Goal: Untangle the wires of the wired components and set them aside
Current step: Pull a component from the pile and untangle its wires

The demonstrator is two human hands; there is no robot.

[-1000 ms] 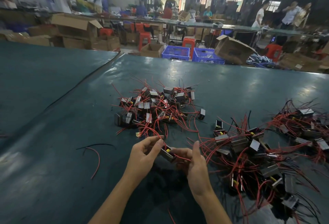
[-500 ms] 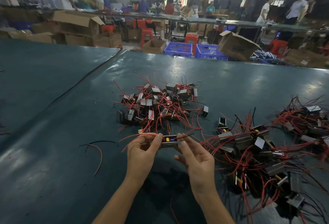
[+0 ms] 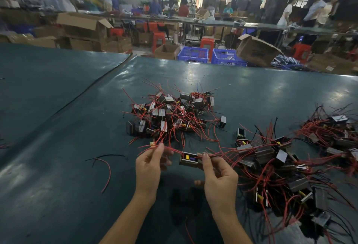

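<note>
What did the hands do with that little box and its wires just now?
The left hand slid off the component and now pinches its red wires, drawn out to the left. The right hand pinches the wires at the component's right end. The hands have spread apart. The far pile, the tangled heap and the loose wires stayed put.

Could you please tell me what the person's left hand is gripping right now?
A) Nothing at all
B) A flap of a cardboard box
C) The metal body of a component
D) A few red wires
D: the left hand pinches red wires that run to the component between the two hands, while the right hand pinches the wires on its other side.
</note>
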